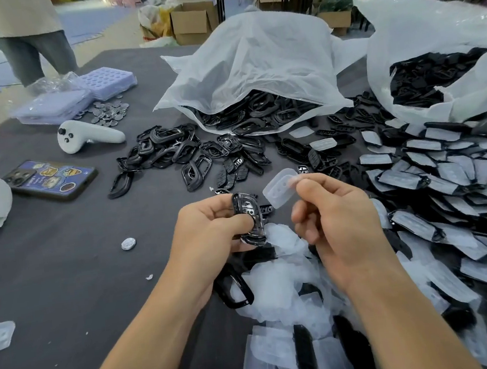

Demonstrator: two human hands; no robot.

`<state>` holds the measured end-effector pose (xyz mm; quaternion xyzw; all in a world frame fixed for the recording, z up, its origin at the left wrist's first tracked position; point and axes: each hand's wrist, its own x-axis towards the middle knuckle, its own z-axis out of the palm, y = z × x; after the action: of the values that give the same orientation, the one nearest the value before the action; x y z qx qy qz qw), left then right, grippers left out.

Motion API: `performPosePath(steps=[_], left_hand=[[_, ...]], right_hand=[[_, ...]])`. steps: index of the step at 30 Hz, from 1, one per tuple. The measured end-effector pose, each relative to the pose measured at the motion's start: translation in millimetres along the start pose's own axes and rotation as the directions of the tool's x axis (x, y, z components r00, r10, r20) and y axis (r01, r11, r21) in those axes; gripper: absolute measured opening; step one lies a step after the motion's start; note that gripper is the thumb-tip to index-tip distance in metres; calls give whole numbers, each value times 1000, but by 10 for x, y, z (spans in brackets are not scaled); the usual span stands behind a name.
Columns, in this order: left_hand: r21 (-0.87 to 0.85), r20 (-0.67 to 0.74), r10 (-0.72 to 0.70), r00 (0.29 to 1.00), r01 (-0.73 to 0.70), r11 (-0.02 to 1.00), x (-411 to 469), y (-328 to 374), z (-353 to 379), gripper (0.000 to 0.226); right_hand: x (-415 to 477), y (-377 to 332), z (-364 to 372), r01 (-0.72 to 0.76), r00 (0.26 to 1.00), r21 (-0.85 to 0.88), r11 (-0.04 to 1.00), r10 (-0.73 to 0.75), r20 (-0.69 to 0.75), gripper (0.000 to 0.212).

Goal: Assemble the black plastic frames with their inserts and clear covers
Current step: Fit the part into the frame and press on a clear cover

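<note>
Left hand [211, 232] grips the rigid, glossy black plastic frame [250, 219] by its rim; right hand [330, 217] pinches the thin, flexible clear plastic cover [279, 191] at one edge, likely light and slippery.

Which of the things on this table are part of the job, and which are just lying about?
Part of the job: black frame in left hand; clear cover in right hand; loose frames; bag of frames.
Lying about: phone; white controller.

No text, brand or number can be read. The stickers [49, 171] on the dark blue phone case [51, 179], lying on the grey bench [65, 278], are too blurred.
</note>
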<state>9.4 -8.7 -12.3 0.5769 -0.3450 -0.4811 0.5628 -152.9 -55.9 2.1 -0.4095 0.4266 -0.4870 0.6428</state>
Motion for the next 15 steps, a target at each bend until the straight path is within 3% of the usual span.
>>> performPosePath(steps=[3,9,15], left_hand=[[-41,-12,4,1000,-4,999,0,31,-16,41],[-169,209,-33,977,69,983,-32,56,19,48],[-139,135,2,991,17,990,-35,39,30,28]], right_hand=[[-5,-21,-23,2,999,2,1000,-2,35,34],[12,5,11,-40,994,31,999,37,105,30],[0,29,-12,-18,998,-50,999,22,66,23]])
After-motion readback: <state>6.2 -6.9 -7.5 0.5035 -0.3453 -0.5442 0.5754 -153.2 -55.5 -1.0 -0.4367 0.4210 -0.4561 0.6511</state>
